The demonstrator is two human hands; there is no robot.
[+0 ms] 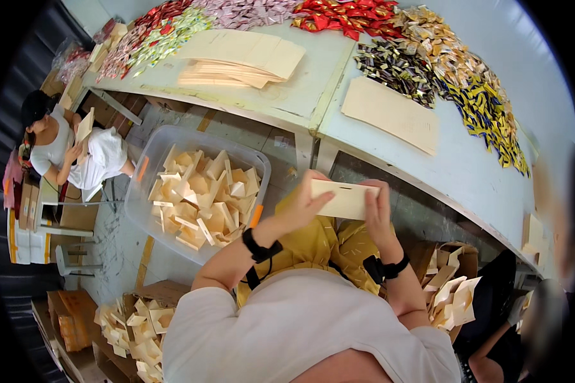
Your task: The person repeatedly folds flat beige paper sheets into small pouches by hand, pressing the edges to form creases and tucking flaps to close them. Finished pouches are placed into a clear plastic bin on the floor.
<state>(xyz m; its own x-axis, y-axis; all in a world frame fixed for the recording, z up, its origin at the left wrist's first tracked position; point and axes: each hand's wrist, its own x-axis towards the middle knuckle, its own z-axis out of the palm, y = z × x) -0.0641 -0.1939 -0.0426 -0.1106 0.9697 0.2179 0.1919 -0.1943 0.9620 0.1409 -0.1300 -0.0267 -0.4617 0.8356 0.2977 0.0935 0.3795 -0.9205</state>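
Observation:
Over my lap I hold a cream paperboard box [340, 199] with a narrow dark slot near its upper edge. My left hand [305, 199] grips its left end, the thumb lying across the front face. At the other end, my right hand [378, 207] is closed on it, fingers at the edge. Whether the back of the box is folded cannot be seen. To the left stands a clear plastic tub [133, 203] heaped with folded cream boxes [201, 191]. Flat cream blanks [390, 115] lie on the table ahead, right of a thicker stack [239, 57].
Piles of wrapped sweets [348, 16] line the back of the white tables [329, 83]. Cartons of folded boxes stand at lower left [148, 325] and lower right [450, 287]. A seated person [61, 140] holds a panel at far left; another person's arm [492, 345] shows at lower right.

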